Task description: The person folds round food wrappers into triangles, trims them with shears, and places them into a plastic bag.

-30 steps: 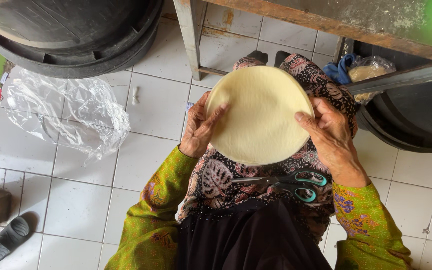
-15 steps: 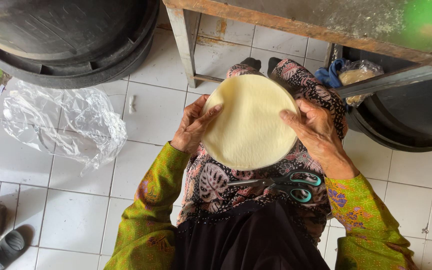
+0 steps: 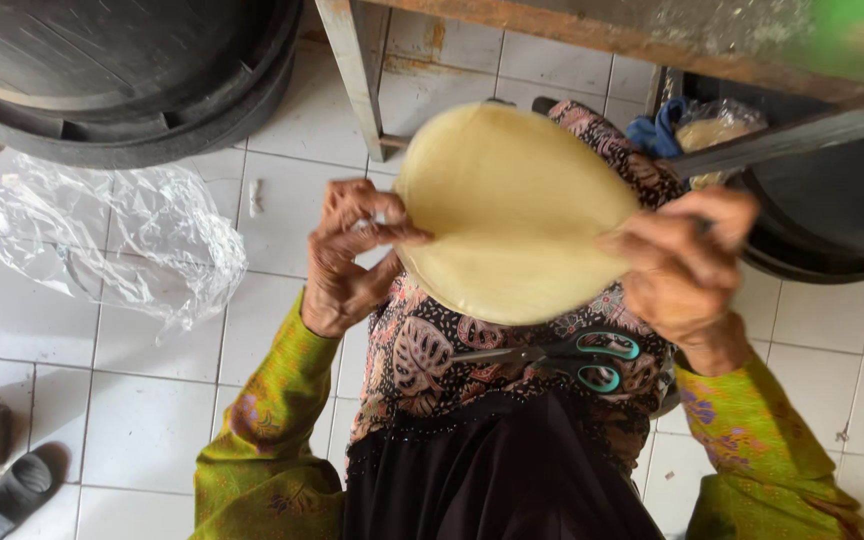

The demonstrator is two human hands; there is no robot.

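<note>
lap: my black skirt and patterned top fill the bottom of the view; scissors (image 3: 562, 358) w/ teal handles lie on my lap, just under the disc, not touching it as far as I can tell.
sleeves: green patterned sleeves come up both sides, elbows out.
left hand (image 3: 347, 260): fingertips pinched on the left rim of the disc, thumb on the near face, other fingers curled behind. Grasping, not clenched hard.
right hand (image 3: 682, 270): fingers spread over the right rim, gripping it from the front; a bit blurred, so exact finger placement I can't tell.
disc (image 3: 512, 215): thin round pale-yellow sheet, looks like a flat dough wrapper or cracker; held up in the air above my lap between both hands, face tilted toward me.
how to do it well: my read – keep hold at the rim only, light pinch, both sides even, so the sheet doesn't crack or fold. Keep it well above the scissors so the blades don't nick it. Turn it by walking the fingers along the edge, not by twisting.
risk: prob. brittle or soft; a squeeze at mid-face could break it.
floor: white tiles (image 3: 142, 420); crumpled clear plastic sheet (image 3: 112, 240) to my left, a dark sandal (image 3: 12, 495) at bottom left.
far: big black tub (image 3: 122, 80) top left, table leg (image 3: 357, 70) ahead, another dark tub (image 3: 822, 220) right w/ a bag (image 3: 712, 130) of yellowish stuff and blue cloth (image 3: 652, 135) by it.
</note>
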